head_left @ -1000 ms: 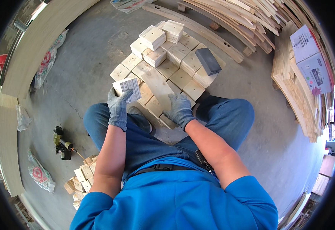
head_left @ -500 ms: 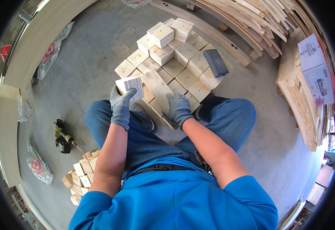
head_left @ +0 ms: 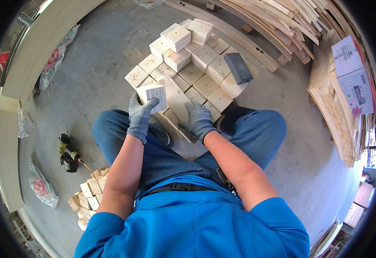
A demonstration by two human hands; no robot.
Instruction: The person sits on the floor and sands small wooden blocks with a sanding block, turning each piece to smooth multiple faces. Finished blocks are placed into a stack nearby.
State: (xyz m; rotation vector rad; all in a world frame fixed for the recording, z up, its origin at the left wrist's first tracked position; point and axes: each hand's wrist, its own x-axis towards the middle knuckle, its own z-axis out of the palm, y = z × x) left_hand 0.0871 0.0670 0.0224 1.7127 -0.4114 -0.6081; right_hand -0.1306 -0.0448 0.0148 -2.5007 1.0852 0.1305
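My left hand (head_left: 140, 115), in a grey knit glove, is closed around a small wooden block (head_left: 156, 98) with fine dark stripes on its side. The block is above the near left part of a pile of pale wooden blocks (head_left: 205, 86). A flat wooden board (head_left: 173, 93) slants across these blocks, just right of the held one. My right hand (head_left: 198, 121), gloved the same way, grips the near right edge of that board; some of its fingers are hidden. A dark grey block (head_left: 238, 69) lies on the pile's right side.
A nail gun (head_left: 67, 153) with a hose lies on the floor at left, near more wooden blocks (head_left: 92, 189) and a plastic bag (head_left: 43, 184). Long wood strips (head_left: 274, 26) are stacked at the back right. A carton (head_left: 354, 79) sits on wood pieces at right.
My left hand has moved slightly right with the striped block, closer to the slanting board. The right hand keeps its hold on the board. The whole view has shifted a little.
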